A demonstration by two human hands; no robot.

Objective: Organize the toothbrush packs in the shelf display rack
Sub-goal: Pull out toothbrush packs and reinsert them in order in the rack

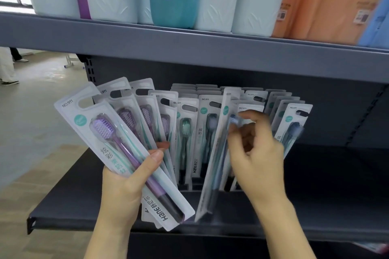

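A dark grey metal shelf (315,206) holds upright toothbrush packs (207,132). The left hand (124,187) grips a fan of purple packs (117,147); the blurred right hand (255,153), fingers curled, seems to pinch one tilted pack (214,166). Pale floor (31,122) lies left.

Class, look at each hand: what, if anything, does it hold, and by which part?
The left hand grips a fan of purple toothbrush packs by their lower halves. The right hand is blurred beside a tilted pack; whether it holds it cannot be told.

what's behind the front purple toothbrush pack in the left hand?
Behind the front purple toothbrush pack, the left hand grips more purple toothbrush packs fanned out, at least three. Their lower halves are covered, so the exact count is unclear.
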